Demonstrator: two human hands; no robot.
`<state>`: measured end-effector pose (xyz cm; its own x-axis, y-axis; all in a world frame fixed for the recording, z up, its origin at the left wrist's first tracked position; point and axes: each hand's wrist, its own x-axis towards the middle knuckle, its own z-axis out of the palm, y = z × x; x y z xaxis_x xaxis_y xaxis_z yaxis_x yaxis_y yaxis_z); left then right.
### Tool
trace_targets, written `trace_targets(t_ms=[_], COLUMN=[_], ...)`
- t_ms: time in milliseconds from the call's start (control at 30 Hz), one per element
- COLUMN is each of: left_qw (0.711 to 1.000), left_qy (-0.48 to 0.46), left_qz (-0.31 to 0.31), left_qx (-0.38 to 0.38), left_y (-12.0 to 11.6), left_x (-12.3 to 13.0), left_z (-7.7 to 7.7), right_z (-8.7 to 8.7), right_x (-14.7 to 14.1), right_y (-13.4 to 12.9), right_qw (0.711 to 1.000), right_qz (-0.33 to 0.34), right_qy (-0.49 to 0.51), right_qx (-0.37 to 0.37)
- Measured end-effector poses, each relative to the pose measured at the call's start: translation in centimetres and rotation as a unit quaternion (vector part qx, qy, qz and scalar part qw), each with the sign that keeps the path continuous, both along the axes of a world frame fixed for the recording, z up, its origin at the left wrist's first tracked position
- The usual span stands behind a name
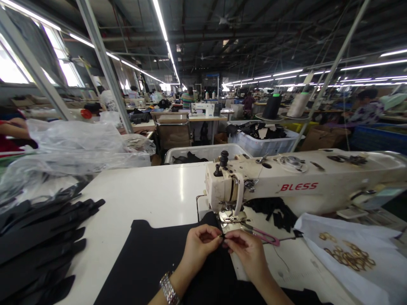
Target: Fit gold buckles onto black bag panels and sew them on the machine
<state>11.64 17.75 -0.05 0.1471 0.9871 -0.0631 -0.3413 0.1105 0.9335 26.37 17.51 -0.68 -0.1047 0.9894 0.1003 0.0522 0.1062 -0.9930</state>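
Both hands meet just in front of the needle area of a white sewing machine (224, 190) marked BLESS. My left hand (200, 245), with a metal watch at the wrist, is closed in a pinch of thumb and forefinger. Facing it, my right hand (246, 250) pinches too, its fingertips almost touching the left ones. Between them is a small dark piece, too small to make out. A large black fabric panel (149, 254) lies flat under the hands and reaches toward the presser foot (230, 218). Pink-handled thread snips (269, 238) rest right of the foot.
Gold metal rings (349, 256) lie on a white sheet (311, 228) at the right. Stacked black pieces (32, 245) cover the table's left side. Black scraps (280, 214) sit under the machine arm. White bins (206, 150) stand behind the table (159, 182).
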Motion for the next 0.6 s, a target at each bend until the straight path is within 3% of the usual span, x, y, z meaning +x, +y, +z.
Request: trace_targets(t_ms=[300, 600], left_qw=[0.999, 0.999], left_qy=[-0.03, -0.027], left_qz=[-0.012, 0.021], left_qx=[0.015, 0.031], left_y=[0.08, -0.06], left_x=[-0.02, -0.02], left_z=[0.21, 0.19], right_z=[0.71, 0.73], right_x=[-0.05, -0.14], right_y=[0.05, 0.38], right_qw=[0.998, 0.989], right_qz=[0.001, 0.018], right_qy=[0.064, 0.107], right_qx=[-0.028, -0.098])
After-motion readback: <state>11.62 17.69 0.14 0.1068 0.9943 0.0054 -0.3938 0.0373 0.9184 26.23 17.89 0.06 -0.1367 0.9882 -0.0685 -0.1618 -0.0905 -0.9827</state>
